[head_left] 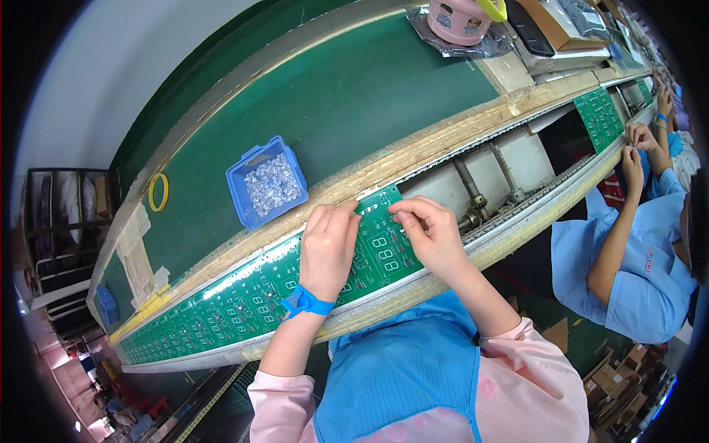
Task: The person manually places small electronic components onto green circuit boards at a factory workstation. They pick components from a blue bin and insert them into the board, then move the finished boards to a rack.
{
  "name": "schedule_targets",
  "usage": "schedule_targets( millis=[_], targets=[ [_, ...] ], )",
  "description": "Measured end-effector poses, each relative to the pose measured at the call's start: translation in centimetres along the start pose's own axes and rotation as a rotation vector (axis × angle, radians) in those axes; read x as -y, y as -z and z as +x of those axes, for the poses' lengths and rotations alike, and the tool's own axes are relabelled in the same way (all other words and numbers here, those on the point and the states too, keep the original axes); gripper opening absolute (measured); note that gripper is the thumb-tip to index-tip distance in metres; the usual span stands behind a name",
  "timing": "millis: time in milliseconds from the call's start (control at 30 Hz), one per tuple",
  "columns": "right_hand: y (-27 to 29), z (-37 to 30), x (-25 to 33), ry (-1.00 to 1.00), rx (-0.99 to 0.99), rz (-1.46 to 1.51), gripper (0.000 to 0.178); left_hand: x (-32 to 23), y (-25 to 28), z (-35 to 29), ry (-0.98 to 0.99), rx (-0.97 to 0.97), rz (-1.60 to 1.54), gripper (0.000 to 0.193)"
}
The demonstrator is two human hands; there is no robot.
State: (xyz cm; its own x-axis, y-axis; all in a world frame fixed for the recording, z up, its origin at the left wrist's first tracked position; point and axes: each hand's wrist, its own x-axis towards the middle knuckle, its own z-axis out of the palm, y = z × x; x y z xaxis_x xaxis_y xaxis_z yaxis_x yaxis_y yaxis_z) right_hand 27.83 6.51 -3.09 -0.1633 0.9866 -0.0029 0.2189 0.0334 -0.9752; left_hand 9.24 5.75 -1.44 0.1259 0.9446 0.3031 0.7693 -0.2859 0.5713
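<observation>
1. Several glossy green circuit boards (255,304), printed with white digit outlines, lie in a slanting row along the wooden bench edge (458,142).
2. Blue bin (238,193) of clear parts (273,184), beyond the row.
3. Left hand (329,247): fingers bunched at the end board (384,269); hold unclear.
4. Right hand (432,235): thumb and forefinger nearly meeting over it; whether they grip anything, I cannot tell.
</observation>
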Motion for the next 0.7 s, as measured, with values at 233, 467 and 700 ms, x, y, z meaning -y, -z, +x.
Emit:
schedule_targets(
  millis=[233,467,700],
  targets=[
    [0.1,-0.2,-0.3,-0.227,0.037,0.304,0.012,-0.2,1.5,0.1,0.037,0.021,-0.005,0.024],
    [0.4,0.4,0.4,-0.074,-0.002,0.344,0.010,1.6,6.6,3.2,-0.021,-0.163,0.273,0.013],
    [-0.1,0.0,2.4,-0.217,0.156,0.370,0.012,5.4,6.3,4.0,0.088,-0.024,0.566,0.016]
  ],
)
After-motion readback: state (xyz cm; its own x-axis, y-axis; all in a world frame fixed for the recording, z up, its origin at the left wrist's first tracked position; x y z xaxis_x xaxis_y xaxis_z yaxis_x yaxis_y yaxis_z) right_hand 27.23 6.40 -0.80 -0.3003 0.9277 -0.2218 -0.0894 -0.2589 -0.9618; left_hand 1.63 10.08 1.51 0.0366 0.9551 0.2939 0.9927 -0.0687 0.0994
